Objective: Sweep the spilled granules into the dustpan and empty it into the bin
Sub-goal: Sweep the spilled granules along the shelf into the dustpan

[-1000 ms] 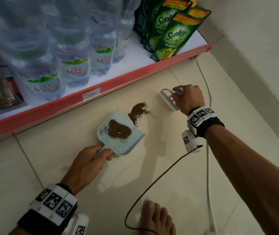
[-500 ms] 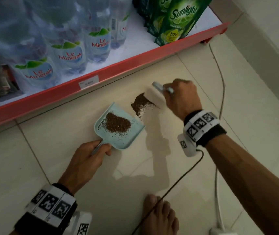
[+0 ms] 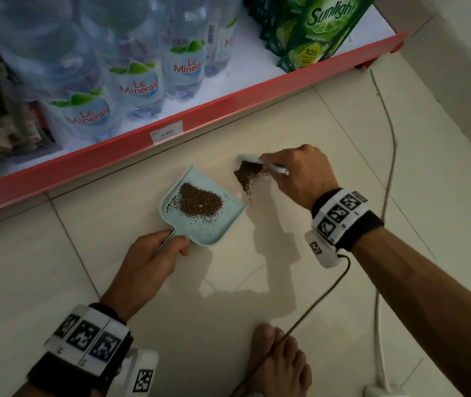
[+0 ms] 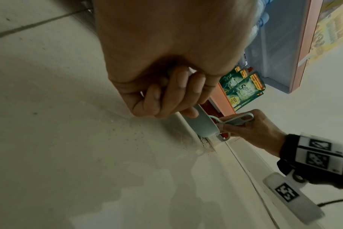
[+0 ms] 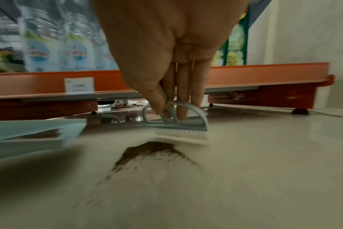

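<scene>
A pale blue dustpan lies on the tiled floor with a heap of brown granules inside it. My left hand grips its handle from the near side; the left wrist view shows the fingers curled round the dustpan handle. A second pile of spilled granules lies on the floor just right of the pan's open edge. My right hand holds a small pale blue brush, its white bristles on the floor at the far side of the spilled pile.
A red-edged bottom shelf runs along the far side, holding water bottles and green Sunlight pouches. My bare foot is near the bottom edge. A dark cable and a white cord cross the floor on the right.
My right hand brought the brush in from the right and set it down behind the spilled pile. The dustpan and left hand stayed in place.
</scene>
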